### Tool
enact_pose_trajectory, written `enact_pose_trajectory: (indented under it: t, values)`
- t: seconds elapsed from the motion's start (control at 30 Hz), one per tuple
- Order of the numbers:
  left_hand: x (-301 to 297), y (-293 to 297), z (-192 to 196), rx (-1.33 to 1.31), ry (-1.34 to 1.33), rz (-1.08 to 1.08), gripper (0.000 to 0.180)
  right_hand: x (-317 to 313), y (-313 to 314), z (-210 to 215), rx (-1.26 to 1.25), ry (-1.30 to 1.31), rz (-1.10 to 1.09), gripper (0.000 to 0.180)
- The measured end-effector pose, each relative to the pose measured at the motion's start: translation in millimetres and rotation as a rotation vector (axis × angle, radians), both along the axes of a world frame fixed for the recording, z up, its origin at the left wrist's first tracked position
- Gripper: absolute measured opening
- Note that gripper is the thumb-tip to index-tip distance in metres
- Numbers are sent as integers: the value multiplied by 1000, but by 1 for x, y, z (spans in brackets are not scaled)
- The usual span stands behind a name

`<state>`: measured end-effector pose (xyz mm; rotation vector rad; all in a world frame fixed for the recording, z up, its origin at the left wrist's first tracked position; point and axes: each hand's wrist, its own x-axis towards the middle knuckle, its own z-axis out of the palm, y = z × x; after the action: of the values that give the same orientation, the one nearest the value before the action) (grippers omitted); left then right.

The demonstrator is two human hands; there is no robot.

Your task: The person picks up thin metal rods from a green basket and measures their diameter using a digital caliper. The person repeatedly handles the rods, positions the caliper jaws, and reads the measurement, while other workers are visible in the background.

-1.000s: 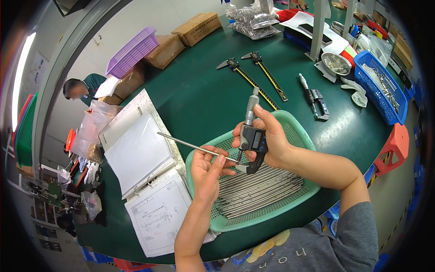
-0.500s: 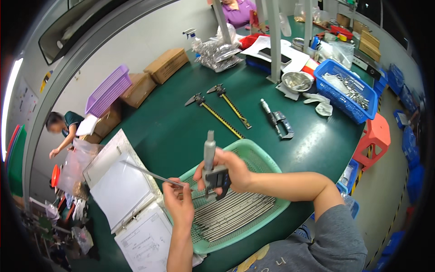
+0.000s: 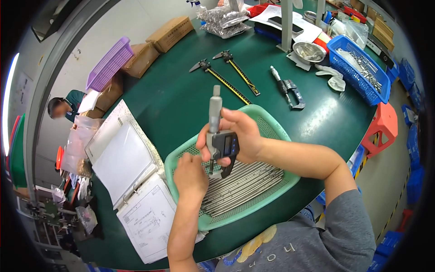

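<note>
My right hand (image 3: 244, 138) is wrapped round a digital outside micrometer (image 3: 225, 147), thimble up, with its frame low over the basket. Close beside the frame, my left hand (image 3: 190, 177) is closed with its back toward me; what its fingers hold, if anything, is hidden. Beneath both hands is a light green plastic basket (image 3: 290, 183). Many thin metal rods (image 3: 244, 192) lie side by side in it, partly covered by my hands.
Two calipers (image 3: 225, 82) (image 3: 239, 72) and a second micrometer (image 3: 288, 90) lie beyond the basket. An open binder (image 3: 149, 217) with drawings is at left. A blue basket (image 3: 358, 70) of metal parts, a white glove (image 3: 333, 78) and a metal bowl (image 3: 309, 51) stand far right.
The rod that stuck out leftward from my left hand no longer shows, and that hand has turned its back toward me. The micrometer's display now faces me more. The whole view has shifted.
</note>
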<state>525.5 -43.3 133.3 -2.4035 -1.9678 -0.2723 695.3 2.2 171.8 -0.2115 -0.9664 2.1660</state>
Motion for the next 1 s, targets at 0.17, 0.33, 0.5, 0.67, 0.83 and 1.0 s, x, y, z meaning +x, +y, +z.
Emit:
enact_pose_trajectory:
  t: [0.17,0.33,0.5,0.67,0.83,1.0]
  values:
    - [-4,-9,2,-319,-249,-199,39,-3,0,1,-19,69,-3,66]
    - [-6,2,-6,-434,-242,-184,31,-3,1,-1,17,27,-14,69]
    - [-1,-3,3,-382,-318,-142,7,0,2,0,-28,35,-42,69]
    - [-9,0,-3,-219,-462,-209,10,2,3,1,-68,93,-64,62]
    - [-6,5,8,8,-763,-18,11,4,3,3,-99,134,-103,46]
    - [-24,-3,9,298,-1107,52,10,-13,-9,9,18,-310,-519,27]
